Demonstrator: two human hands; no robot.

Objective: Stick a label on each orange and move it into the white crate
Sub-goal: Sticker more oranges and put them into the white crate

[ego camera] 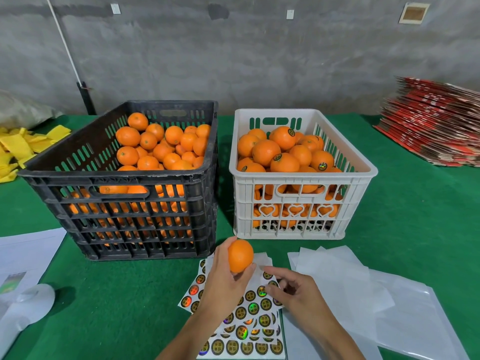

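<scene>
Two crates: one black crate [124, 175], one white crate [301, 175]; two hands [226, 276].

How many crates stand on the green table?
2: the black crate at left holds unlabelled oranges; the white crate at right holds labelled ones.

Rough grey concrete wall [233, 53], stained dark near the top, bearing two small white plates [115, 8] and a square framed panel [414, 13]. Thin white pole [63, 38] leaning against it. Table under green felt-like cover [405, 216]. Stack of flattened red cartons [436, 126] at right; yellow wrappers [23, 148] at left.
</scene>
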